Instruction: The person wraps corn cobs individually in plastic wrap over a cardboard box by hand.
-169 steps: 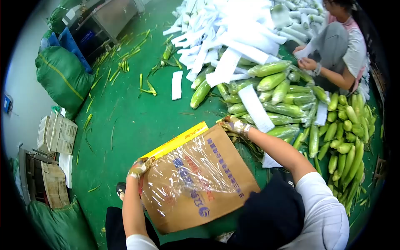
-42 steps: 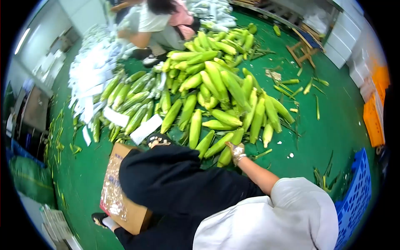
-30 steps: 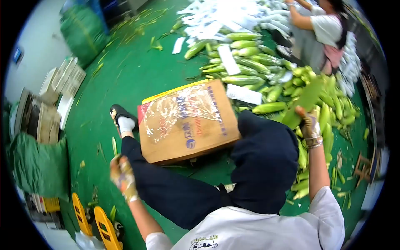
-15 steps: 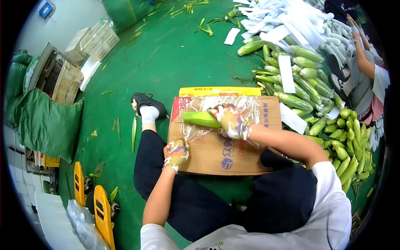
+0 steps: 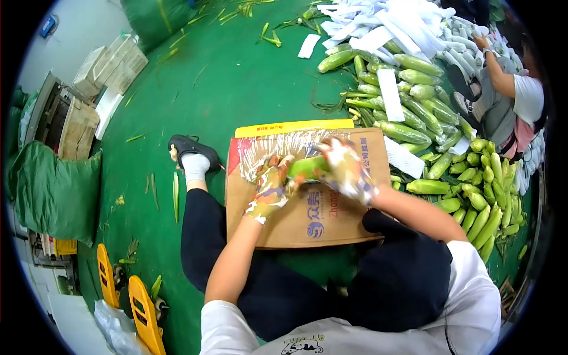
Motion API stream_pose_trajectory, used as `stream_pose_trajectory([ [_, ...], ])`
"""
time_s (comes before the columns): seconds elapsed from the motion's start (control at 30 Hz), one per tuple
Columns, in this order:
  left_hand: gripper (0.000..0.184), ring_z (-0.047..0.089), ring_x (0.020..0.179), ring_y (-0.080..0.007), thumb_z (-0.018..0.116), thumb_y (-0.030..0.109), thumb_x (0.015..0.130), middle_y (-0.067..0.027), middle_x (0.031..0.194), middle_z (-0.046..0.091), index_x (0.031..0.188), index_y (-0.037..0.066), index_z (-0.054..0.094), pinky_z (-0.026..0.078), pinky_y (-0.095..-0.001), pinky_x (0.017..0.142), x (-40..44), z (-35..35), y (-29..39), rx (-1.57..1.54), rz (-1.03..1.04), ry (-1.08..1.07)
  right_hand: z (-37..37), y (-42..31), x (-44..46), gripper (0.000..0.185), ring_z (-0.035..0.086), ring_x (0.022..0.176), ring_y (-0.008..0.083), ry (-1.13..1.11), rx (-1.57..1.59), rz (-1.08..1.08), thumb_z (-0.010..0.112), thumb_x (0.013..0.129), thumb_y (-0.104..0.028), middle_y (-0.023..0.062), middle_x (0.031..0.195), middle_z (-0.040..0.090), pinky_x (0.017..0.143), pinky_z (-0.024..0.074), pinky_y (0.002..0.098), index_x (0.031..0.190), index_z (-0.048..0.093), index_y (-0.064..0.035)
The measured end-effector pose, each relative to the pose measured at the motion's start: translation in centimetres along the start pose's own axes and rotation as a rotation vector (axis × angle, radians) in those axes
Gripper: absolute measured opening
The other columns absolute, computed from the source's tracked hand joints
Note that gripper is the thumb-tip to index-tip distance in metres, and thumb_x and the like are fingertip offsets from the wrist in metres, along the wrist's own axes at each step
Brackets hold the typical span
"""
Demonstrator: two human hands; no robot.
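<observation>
A green ear of corn (image 5: 307, 168) lies across the top of a cardboard box (image 5: 278, 228) in front of me. My left hand (image 5: 272, 184), in a camouflage-print glove, is closed round the corn's left end. At the other end is my right hand (image 5: 344, 168), gloved alike and blurred by motion, its fingers bent over the corn. Clear plastic film (image 5: 260, 151) is spread on the box behind the hands. Whether film covers the corn between the hands is hard to make out.
Film-wrapped corn (image 5: 414, 121) is piled to the right, with unwrapped corn (image 5: 485, 201) nearer me. White foam sleeves (image 5: 384, 26) lie behind. Another person (image 5: 509, 89) sits at far right. Green sacks (image 5: 56, 189), crates (image 5: 121, 62) and yellow forks (image 5: 145, 313) stand left.
My left hand has moved from the box's left edge up and right onto the corn. The corn and my right hand have shifted slightly right relative to the box. The view has turned a little.
</observation>
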State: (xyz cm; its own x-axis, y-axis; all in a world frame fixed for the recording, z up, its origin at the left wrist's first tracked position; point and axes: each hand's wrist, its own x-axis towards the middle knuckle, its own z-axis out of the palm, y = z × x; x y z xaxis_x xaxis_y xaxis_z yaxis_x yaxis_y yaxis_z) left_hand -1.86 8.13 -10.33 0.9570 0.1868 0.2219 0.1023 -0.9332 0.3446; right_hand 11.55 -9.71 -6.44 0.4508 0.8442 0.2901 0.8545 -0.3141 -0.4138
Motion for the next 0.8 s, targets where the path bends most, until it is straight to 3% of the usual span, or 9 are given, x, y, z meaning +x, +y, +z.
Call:
stream_pose_trajectory([
  [0.1,0.082,0.053,0.108,-0.0395,0.068,0.062,0.067,-0.0222,0.115,0.054,0.123,0.005,0.052,0.037,-0.0483,0.096,0.9,-1.1,0.6,0.158,-0.008,-0.168,-2.4,-1.0,-5.0,0.053,0.055,0.097,0.0362,-0.247,-0.267,0.312,0.068,0.077,-0.038,0.0204,0.108,0.05,0.083,0.0454,0.047,0.113,0.05,-0.0034],
  [0.2,0.08,0.056,0.103,-0.0374,0.071,0.064,0.061,-0.0202,0.108,0.057,0.112,0.004,0.058,0.042,-0.046,0.092,1.2,-1.6,-0.4,0.152,0.016,-0.181,-2.1,4.9,-7.1,0.035,0.06,0.071,0.0295,-0.237,-0.338,0.191,0.067,0.08,-0.026,0.0139,0.087,0.058,0.067,0.0506,0.0374,0.107,0.057,-0.0041],
  [0.27,0.074,0.055,0.109,-0.0379,0.071,0.061,0.065,-0.023,0.125,0.052,0.109,0.002,0.059,0.046,-0.0426,0.092,1.1,-3.2,0.5,0.029,-0.134,-0.399,-2.6,8.3,-5.3,0.021,0.059,0.06,0.0208,0.246,0.377,0.387,0.067,0.079,-0.012,0.0117,0.073,0.059,0.055,0.0481,0.0307,0.098,0.061,-0.0038],
  [0.33,0.066,0.057,0.106,-0.0372,0.071,0.058,0.068,-0.0232,0.119,0.055,0.1,0.001,0.062,0.05,-0.0416,0.084,-0.3,-3.8,2.4,0.12,-0.016,-0.361,-2.8,9.2,-4.9,0.007,0.058,0.063,0.0103,0.229,0.886,0.624,0.063,0.08,-0.004,0.0111,0.067,0.06,0.053,0.0468,0.0281,0.086,0.064,0.0003],
  [0.4,0.068,0.063,0.084,-0.0346,0.069,0.06,0.067,-0.0194,0.09,0.06,0.099,0.001,0.06,0.052,-0.0405,0.072,-2.5,-3.7,4.1,0.065,0.045,-0.433,-1.6,6.3,-5.6,0.015,0.06,0.059,0.0165,0.092,0.819,0.515,0.063,0.083,-0.014,0.0103,0.069,0.061,0.053,0.0489,0.032,0.087,0.063,0.0003],
  [0.47,0.069,0.063,0.083,-0.0357,0.067,0.062,0.07,-0.0205,0.091,0.061,0.098,-0.001,0.06,0.052,-0.0419,0.072,-5.1,-4.4,6.8,0.035,0.081,-0.551,-0.7,0.6,-8.4,0.032,0.064,0.076,0.0272,-0.233,0.198,0.186,0.06,0.086,-0.027,0.0166,0.084,0.063,0.065,0.0521,0.04,0.102,0.061,0.0005],
  [0.53,0.074,0.063,0.089,-0.0376,0.068,0.059,0.072,-0.0233,0.094,0.061,0.109,-0.003,0.055,0.052,-0.0426,0.075,-6.8,-4.6,7.6,-0.094,-0.007,-0.624,-1.7,-3.1,-10.3,0.045,0.058,0.099,0.0363,-0.438,0.14,0.034,0.056,0.087,-0.031,0.0217,0.106,0.059,0.081,0.0489,0.0474,0.118,0.054,0.0007],
  [0.67,0.062,0.055,0.095,-0.0406,0.075,0.04,0.071,-0.0223,0.11,0.052,0.112,0.0,0.051,0.045,-0.0475,0.082,-5.0,-4.7,7.4,0.144,-0.075,-0.102,-0.4,-2.1,-6.2,0.058,0.05,0.111,0.0391,-0.392,-0.214,0.028,0.054,0.087,-0.031,0.0233,0.128,0.044,0.092,0.0432,0.0482,0.132,0.038,0.0025],
  [0.8,0.061,0.048,0.102,-0.0368,0.072,0.038,0.074,-0.0197,0.115,0.048,0.115,0.0,0.051,0.038,-0.047,0.088,-3.1,-2.5,4.8,0.144,-0.074,0.047,-0.7,1.5,2.3,0.049,0.057,0.098,0.033,-0.208,-0.37,0.102,0.064,0.074,-0.019,0.0228,0.103,0.056,0.083,0.049,0.038,0.115,0.049,0.0037],
])
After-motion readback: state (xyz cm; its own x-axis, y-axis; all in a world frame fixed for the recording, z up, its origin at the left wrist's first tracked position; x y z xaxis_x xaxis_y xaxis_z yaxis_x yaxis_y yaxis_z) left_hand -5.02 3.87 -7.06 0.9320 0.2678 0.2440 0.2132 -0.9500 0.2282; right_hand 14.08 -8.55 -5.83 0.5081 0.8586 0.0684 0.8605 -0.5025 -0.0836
